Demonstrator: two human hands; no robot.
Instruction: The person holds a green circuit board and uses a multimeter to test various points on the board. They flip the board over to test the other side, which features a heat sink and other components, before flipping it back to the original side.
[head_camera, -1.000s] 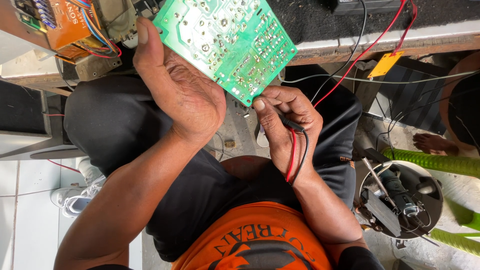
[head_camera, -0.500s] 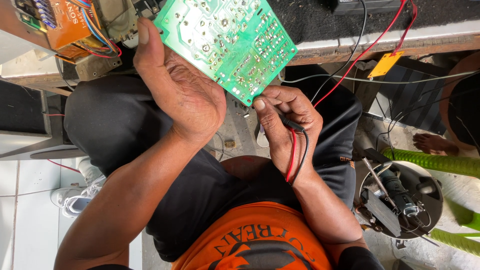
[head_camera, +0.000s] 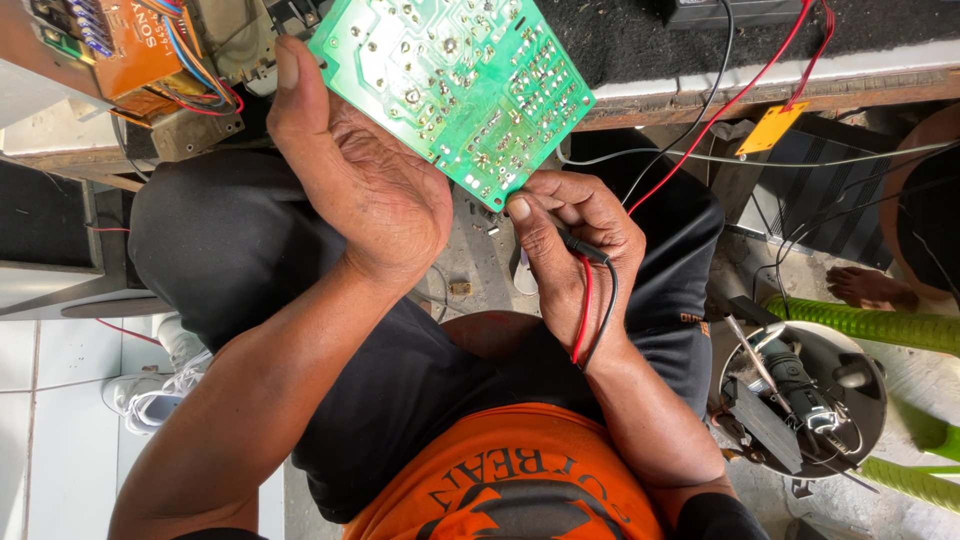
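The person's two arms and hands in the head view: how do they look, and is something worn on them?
Both hands are bare: no gloves, rings or watch show on the left hand or the right hand. The forearms are bare too, with no sleeve as far as the frame's lower edge. The nails are short. An orange shirt with dark lettering covers the chest, above black trousers.

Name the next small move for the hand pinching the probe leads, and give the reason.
Probably nudge the right hand up so the red and black probe leads reach the solder points; it pinches them just below the green circuit board, which the left hand holds.
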